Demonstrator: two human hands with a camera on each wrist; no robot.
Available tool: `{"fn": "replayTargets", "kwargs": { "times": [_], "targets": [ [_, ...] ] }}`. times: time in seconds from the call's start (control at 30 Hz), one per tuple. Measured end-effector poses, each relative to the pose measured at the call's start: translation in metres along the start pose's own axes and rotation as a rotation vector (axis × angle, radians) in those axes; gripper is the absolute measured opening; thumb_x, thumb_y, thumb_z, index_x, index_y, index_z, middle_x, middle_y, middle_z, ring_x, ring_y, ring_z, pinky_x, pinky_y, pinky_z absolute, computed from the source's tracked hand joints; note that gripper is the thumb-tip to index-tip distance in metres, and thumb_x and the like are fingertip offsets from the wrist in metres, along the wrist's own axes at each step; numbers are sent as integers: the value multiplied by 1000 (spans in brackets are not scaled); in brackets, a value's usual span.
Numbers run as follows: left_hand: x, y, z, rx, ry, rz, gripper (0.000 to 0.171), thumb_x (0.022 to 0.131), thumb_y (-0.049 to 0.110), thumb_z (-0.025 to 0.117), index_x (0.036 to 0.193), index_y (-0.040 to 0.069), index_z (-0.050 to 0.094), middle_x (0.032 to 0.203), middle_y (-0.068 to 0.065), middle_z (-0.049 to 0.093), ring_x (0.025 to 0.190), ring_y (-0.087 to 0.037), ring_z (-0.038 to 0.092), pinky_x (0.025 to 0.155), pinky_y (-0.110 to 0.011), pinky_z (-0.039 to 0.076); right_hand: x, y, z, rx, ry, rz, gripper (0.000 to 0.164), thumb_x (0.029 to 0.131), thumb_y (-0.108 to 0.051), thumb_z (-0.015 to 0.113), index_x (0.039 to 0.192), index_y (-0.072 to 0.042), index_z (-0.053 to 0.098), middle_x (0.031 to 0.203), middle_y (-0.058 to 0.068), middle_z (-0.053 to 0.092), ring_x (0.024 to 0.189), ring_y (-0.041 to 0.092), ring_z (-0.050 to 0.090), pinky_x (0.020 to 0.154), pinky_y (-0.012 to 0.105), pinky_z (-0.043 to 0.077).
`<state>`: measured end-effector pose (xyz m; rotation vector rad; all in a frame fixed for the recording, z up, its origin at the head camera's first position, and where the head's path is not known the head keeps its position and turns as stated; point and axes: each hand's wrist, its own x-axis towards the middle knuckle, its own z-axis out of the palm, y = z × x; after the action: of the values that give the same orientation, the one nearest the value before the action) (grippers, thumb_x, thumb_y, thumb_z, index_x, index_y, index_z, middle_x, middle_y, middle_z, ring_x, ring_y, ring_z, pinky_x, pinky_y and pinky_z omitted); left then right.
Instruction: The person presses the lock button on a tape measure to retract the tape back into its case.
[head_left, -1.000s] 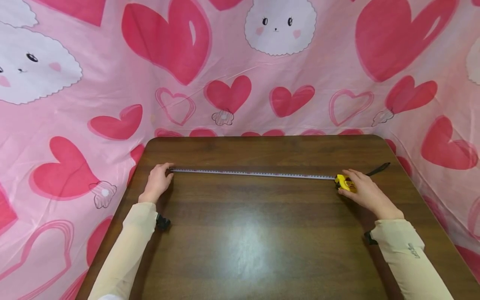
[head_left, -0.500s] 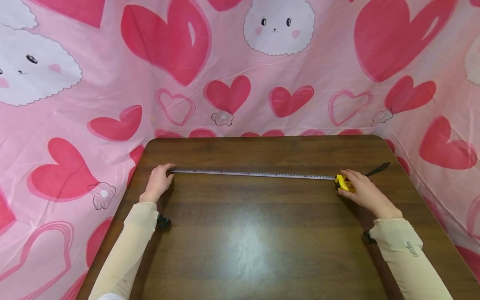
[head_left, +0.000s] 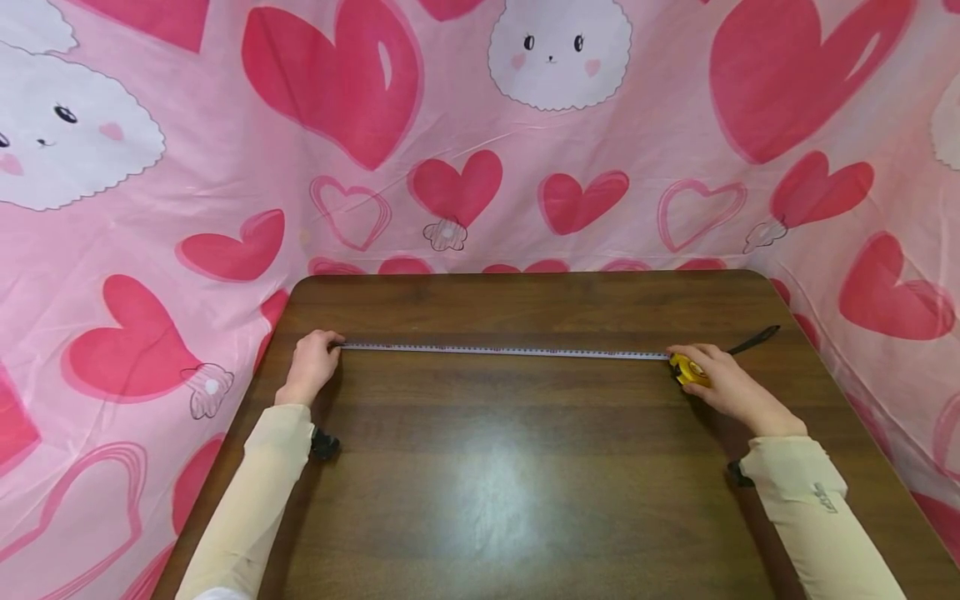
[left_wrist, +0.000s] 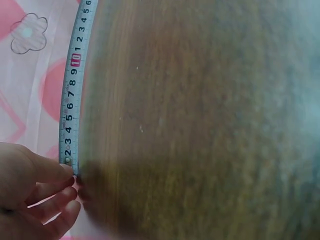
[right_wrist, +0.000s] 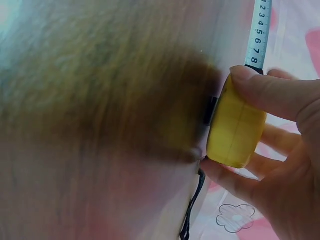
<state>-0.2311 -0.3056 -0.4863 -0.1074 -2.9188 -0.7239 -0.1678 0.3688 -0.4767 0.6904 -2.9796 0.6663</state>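
A yellow tape measure [head_left: 688,372] is in my right hand [head_left: 731,385], whose fingers and thumb grip its case at the right of the table. From the case a white metal tape blade [head_left: 495,350] runs almost straight across to the left. My left hand [head_left: 311,365] pinches the free end of the blade between thumb and fingers; the very tip is hidden. In the left wrist view, the blade [left_wrist: 69,115] shows its low numbers beside the thumb. In the right wrist view, the thumb lies on the yellow case [right_wrist: 235,127], near where the blade comes out.
Beyond my right hand a black wrist strap [head_left: 753,339] trails from the tape measure over the brown wooden table [head_left: 525,304]. A pink cloth with hearts [head_left: 585,200] hangs round the table's back and sides.
My left hand has shifted slightly left and nearer with the blade's end. My right hand's fingers have moved forward over the case's mouth, and the case has tilted a little.
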Motion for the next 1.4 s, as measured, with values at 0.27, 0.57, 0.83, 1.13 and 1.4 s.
{"fn": "replayTargets", "kwargs": {
  "times": [0.27,0.57,0.83,1.13,1.4],
  "targets": [
    [-4,-2,-2,-24,15,-45,18,96,-4,61,107,-7,74,112,-32,69,108,-50,63,95,-62,49,-1,4,6,-15,113,-143,42,75,14,84,108,-5,67,114,31,59,103,53,58,81,71,48],
    [-6,-4,-4,-32,-14,-52,18,99,-1,61,108,-3,77,117,-31,70,107,-48,63,94,-62,49,-7,6,-5,-18,128,-148,39,75,12,84,108,-3,71,115,32,61,101,52,60,80,68,49],
    [-11,-4,-9,-33,-8,-14,18,99,0,64,108,-1,79,113,-29,72,106,-49,65,93,-63,50,-12,7,-9,-14,162,-165,35,73,13,85,100,-4,72,113,30,61,100,51,59,80,67,46],
    [-11,-3,-15,0,-15,9,19,99,1,65,110,1,80,113,-28,73,105,-48,66,94,-63,50,-14,7,-4,-13,247,-226,41,65,17,86,87,-12,67,110,30,60,100,52,58,77,65,45],
    [-8,2,-16,-4,-6,46,18,99,3,66,110,1,80,111,-26,75,105,-47,67,94,-63,50,-17,6,-8,6,221,-154,49,72,14,85,111,-7,67,120,24,61,108,41,55,89,42,43]
  ]
}}
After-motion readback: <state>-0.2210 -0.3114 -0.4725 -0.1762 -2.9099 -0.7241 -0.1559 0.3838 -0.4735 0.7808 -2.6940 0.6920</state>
